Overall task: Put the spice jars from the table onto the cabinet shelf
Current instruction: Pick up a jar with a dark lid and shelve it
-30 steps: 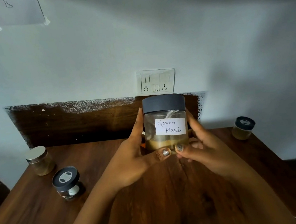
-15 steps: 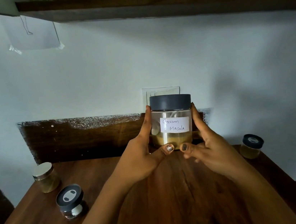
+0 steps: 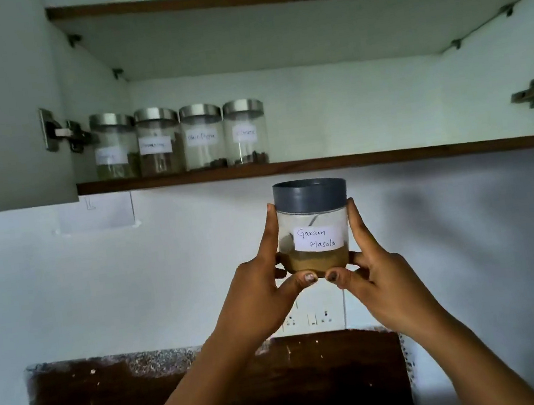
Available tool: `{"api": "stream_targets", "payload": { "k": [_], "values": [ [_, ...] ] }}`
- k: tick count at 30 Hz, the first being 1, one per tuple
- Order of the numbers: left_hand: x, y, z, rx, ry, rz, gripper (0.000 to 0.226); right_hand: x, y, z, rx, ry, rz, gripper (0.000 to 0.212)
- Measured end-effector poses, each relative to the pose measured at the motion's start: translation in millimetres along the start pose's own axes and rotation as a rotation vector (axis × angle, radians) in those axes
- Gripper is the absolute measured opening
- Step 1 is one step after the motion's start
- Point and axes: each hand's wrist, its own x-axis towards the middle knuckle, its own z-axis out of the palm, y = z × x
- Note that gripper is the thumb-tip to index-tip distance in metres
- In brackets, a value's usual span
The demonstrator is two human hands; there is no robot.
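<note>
**A:** Which step is this?

**B:** The lift, I'd say. At the left the cabinet door (image 3: 1,101) stands open. Four steel-lidded jars (image 3: 203,139) sit in a row at the left end of the cabinet shelf (image 3: 372,159). Below the shelf edge, just right of that row, the left hand (image 3: 261,295) and right hand (image 3: 384,278) hold the Garam Masala jar (image 3: 314,226) between them. It is upright in the air, with its grey lid just under the shelf's front edge.

**A:** How do they grip it?

**B:** Each hand lays a finger up one side of the jar and tucks its thumb under the front bottom rim. Both are curled around it, and neither is free.

**A:** And next?

**B:** I'd judge that the jar must rise above the edge, go in, and be set down to the right of the row, where the shelf looks bare.

**A:** What can't you make out?

**B:** The shelf is seen from below, so its depth is hidden. The labels up there are blurred. The fingers behind the jar are covered, and the surface with any remaining jars is out of view.
</note>
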Motion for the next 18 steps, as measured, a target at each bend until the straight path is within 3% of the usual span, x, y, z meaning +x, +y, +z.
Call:
{"api": "stream_targets", "payload": {
  "k": [6, 12, 18],
  "values": [
    [98.3, 7.4, -6.7, 0.017, 0.216, 0.160, 0.079, 86.5, -7.1, -31.5, -0.019, 0.203, -0.091, 0.088],
    [160.8, 1.9, 1.6, 0.077, 0.355, 0.209, 0.063, 152.0, 6.6, -42.7, -0.172, 0.216, -0.102, 0.086],
    [183.8, -8.1, 16.0, 0.146, 0.408, 0.106, 0.045, 179.3, 21.4, -39.0, -0.400, 0.292, -0.037, 0.054]
  ]
}}
